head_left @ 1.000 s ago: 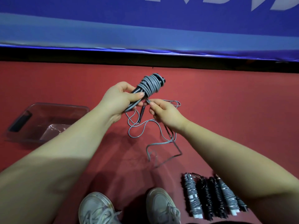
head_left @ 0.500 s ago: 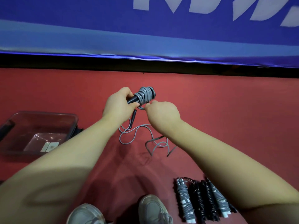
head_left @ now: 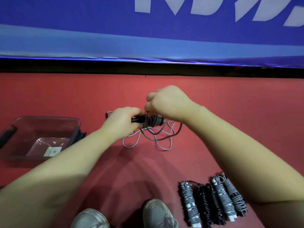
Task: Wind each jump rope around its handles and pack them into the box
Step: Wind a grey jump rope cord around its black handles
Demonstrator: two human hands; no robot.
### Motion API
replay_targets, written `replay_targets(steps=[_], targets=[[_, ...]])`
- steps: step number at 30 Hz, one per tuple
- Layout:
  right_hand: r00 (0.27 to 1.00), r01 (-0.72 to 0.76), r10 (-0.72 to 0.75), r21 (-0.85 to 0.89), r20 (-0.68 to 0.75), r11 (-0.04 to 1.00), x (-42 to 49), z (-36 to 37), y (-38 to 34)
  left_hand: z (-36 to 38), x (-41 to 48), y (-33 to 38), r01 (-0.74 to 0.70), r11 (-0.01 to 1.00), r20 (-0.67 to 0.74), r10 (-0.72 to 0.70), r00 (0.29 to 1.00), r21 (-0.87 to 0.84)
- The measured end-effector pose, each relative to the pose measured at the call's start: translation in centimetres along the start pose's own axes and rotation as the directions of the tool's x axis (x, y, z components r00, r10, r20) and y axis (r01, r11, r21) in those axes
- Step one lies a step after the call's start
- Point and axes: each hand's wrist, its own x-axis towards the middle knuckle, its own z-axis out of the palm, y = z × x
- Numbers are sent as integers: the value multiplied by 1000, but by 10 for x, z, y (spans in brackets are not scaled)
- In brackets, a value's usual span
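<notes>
Just right of the left hand [head_left: 122,120], clamped round the black handles [head_left: 136,120], the right hand [head_left: 167,104] has swung up over the half-wound jump rope [head_left: 153,121], fist curled seemingly on its cord — another turn going on. Loose loops [head_left: 130,146] still trail below both hands; the clear box [head_left: 49,118] waits out left of the left hand.

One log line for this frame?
left hand grips handles; right hand pinches rope, partly wound; box holds no ropes; wound bundles on floor
</notes>
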Motion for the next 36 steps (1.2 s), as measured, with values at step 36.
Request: replay_targets(steps=[36], targets=[[983,-182,173,437,60,881,10,75,-59,-16,5,-6,171,429,-48,-453,890,-887]])
